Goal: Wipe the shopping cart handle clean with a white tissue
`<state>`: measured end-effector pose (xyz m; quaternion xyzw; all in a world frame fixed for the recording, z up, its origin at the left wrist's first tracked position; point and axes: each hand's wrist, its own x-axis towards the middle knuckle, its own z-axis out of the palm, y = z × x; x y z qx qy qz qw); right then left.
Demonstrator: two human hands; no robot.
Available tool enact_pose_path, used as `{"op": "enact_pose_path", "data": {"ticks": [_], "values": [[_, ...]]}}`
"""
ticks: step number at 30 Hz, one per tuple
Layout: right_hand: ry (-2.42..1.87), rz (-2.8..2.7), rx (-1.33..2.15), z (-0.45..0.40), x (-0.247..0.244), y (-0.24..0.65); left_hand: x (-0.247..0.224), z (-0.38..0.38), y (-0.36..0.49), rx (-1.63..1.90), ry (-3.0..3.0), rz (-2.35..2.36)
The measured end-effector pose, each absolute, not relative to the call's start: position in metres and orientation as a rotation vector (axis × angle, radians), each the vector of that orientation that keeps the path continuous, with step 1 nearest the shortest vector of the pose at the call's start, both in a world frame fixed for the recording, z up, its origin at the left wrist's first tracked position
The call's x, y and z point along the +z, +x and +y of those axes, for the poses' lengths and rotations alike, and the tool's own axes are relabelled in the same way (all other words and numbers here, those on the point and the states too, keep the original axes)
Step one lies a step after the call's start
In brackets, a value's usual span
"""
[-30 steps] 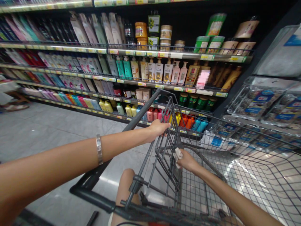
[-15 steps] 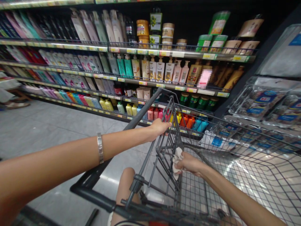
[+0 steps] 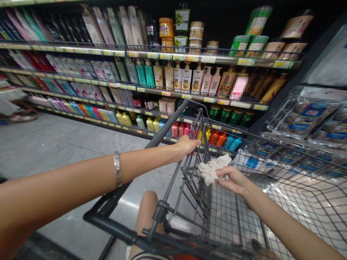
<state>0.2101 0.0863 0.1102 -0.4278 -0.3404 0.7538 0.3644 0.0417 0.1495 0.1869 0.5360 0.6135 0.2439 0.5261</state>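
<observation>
A dark grey wire shopping cart [image 3: 170, 122] stands in front of me, its handle frame to the left and its basket to the right. My left hand [image 3: 187, 147] is closed around bars of the cart's folding inner panel [image 3: 181, 187]; a silver bracelet [image 3: 117, 169] is on that wrist. Inside the basket, my right hand [image 3: 233, 179] pinches a crumpled whitish cloth [image 3: 210, 171]. The cloth is bunched near the panel's right side; whether it touches the bars I cannot tell.
Shelves [image 3: 159, 89] of shampoo bottles and tubs run along the far side. Plastic-wrapped packs [image 3: 306, 115] hang or lie at the right, close to the basket. Grey tiled floor [image 3: 67, 139] spreads to the left, where part of a person [image 3: 16, 104] shows at the edge.
My right hand has moved up and to the right with the cloth, which is more spread out now. The left hand keeps its hold on the panel. The view has shifted slightly.
</observation>
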Motion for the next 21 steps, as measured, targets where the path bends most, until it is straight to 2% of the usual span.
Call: {"op": "enact_pose_path", "data": {"ticks": [7,14,21], "values": [[-1.322,-0.942,1.587,0.077,0.114,0.206,0.185,0.152,0.041,0.583,1.286,1.472],[-1.256,-1.223,1.488,0.051,0.098,0.18,0.188,0.148,0.041,0.627,1.309,1.431],[-1.314,-1.398,1.227,0.049,0.084,0.184,0.19,0.147,0.041,0.634,1.27,1.454]]}}
